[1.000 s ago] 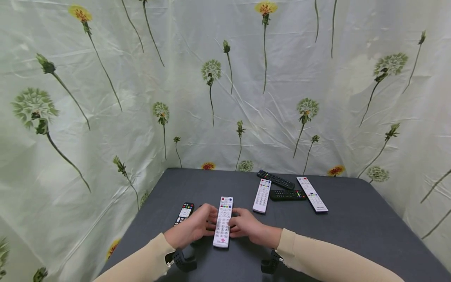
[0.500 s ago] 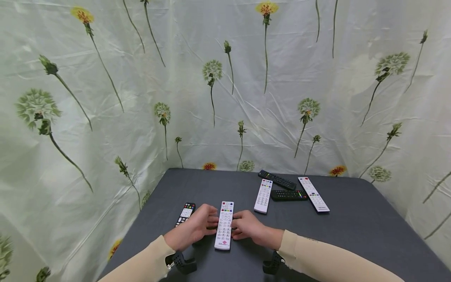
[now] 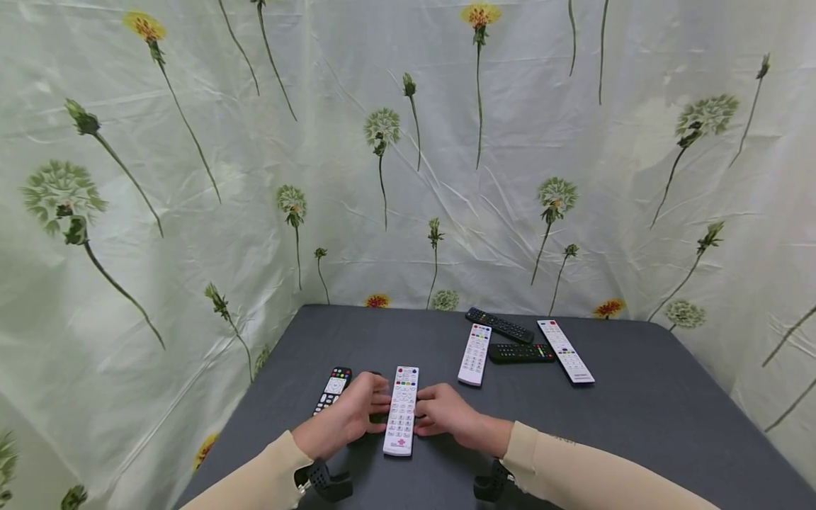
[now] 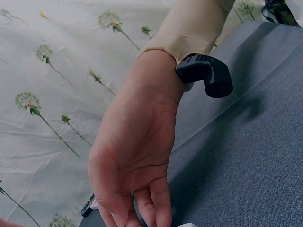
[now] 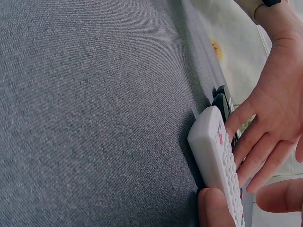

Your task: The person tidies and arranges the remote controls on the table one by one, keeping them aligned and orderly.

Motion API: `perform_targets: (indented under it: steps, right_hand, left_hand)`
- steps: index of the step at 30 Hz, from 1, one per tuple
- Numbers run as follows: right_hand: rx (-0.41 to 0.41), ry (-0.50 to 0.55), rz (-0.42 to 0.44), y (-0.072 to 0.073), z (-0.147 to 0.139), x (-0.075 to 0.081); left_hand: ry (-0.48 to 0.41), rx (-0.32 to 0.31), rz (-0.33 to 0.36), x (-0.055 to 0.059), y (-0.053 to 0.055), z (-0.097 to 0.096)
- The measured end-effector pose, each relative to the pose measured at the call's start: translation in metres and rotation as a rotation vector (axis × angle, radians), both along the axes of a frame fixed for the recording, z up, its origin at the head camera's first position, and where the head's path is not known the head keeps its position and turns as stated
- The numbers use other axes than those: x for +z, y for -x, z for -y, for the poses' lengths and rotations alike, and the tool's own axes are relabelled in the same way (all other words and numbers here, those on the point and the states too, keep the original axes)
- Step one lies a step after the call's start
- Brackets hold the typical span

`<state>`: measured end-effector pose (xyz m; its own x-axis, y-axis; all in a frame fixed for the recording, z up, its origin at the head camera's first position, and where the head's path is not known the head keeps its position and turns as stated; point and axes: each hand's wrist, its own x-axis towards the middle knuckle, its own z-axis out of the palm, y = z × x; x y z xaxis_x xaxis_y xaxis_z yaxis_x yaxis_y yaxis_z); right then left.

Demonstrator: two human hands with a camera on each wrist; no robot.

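Note:
A white remote control (image 3: pixel 401 411) lies lengthwise on the dark table between the two hands. At its left edge, my left hand (image 3: pixel 347 414) has its fingers extended, fingertips at or very near the side. Across from it, my right hand (image 3: pixel 452 418) has its fingertips at the right edge. The right wrist view shows a right fingertip (image 5: pixel 214 208) against the side of the white remote (image 5: pixel 208 137), while the thumb (image 5: pixel 279 195) stands off it. In the left wrist view the left hand (image 4: pixel 137 137) shows its palm, and the remote is almost wholly out of frame.
Left of the left hand lies a black remote with a white button panel (image 3: pixel 333 391). Something dark (image 3: pixel 378 418), partly hidden, is under that hand. Farther back lie a white remote (image 3: pixel 474 354), two black remotes (image 3: pixel 500 326) (image 3: pixel 521 353) and another white remote (image 3: pixel 565 352). A flowered curtain (image 3: pixel 408 177) surrounds the table.
The white remote between the hands has shifted slightly toward me. My right thumb, over its edge a second ago, has come off its face. Both hands otherwise stay nearly in place.

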<state>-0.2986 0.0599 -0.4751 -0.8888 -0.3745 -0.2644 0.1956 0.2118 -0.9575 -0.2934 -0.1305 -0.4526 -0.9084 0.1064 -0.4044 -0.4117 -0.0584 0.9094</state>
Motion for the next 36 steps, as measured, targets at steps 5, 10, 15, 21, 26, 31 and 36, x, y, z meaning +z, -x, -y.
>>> perform_targets:
  steps: [5,10,15,21,26,31,36]
  right_hand:
    - [0.006,-0.007,-0.004,-0.0015,0.0011,-0.0008]
    - [-0.001,-0.015,-0.005,-0.0031,0.0015,-0.0017]
    - [-0.006,-0.005,-0.013,-0.0036,0.0010,-0.0033]
    - [-0.005,0.015,-0.016,-0.0049,0.0008,-0.0062]
    - [-0.005,0.021,0.000,-0.0059,-0.0001,-0.0062]
    - [-0.006,0.032,0.003,-0.0075,-0.0006,-0.0051]
    - [0.006,0.049,0.015,-0.0093,-0.0038,-0.0014]
  left_hand:
    - [-0.003,0.005,-0.001,-0.0003,-0.0009,0.0010]
    - [0.015,0.016,-0.017,-0.0027,-0.0006,0.0007]
    - [0.019,0.006,-0.033,-0.0041,-0.0002,-0.0007]
    - [0.017,0.019,-0.031,-0.0032,-0.0015,-0.0032]
    - [0.024,0.035,-0.031,-0.0025,-0.0026,-0.0045]
    - [0.027,0.035,-0.039,-0.0018,-0.0027,-0.0050]
    - [0.043,0.014,-0.055,0.0003,-0.0013,-0.0046]
